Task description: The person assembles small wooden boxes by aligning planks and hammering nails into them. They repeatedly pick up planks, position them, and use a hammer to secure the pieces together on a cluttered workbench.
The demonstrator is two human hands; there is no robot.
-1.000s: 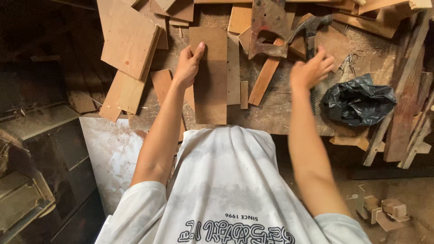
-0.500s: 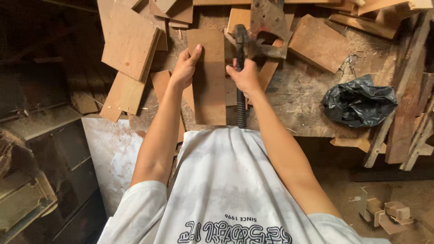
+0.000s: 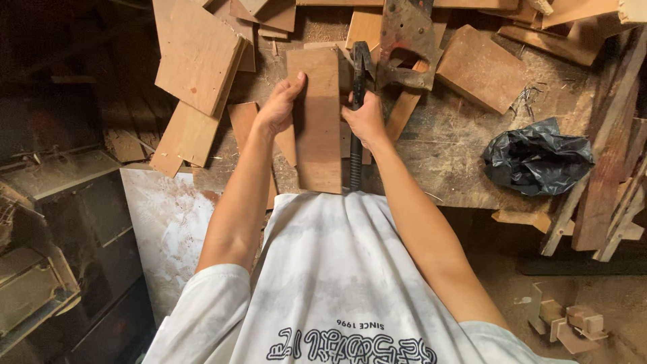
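Note:
A long brown wooden board [image 3: 317,121] lies lengthwise on the workbench [image 3: 458,155] in front of me. My left hand [image 3: 278,106] presses on its left edge, thumb up on the board. My right hand [image 3: 366,120] is closed around a black-handled hammer [image 3: 357,114] right beside the board's right edge; the hammer's head points away from me and its grip runs back toward my shirt.
Plywood offcuts [image 3: 199,54] are piled at the left and far side of the bench. A rusty metal tool [image 3: 404,47] lies behind the hammer. A crumpled black plastic bag [image 3: 536,158] sits to the right, with wooden slats [image 3: 606,189] leaning beyond it. Small wood blocks [image 3: 573,320] lie on the floor.
My right hand came in from the right side of the bench, took hold of the hammer and brought it next to the board. My left hand stayed on the board.

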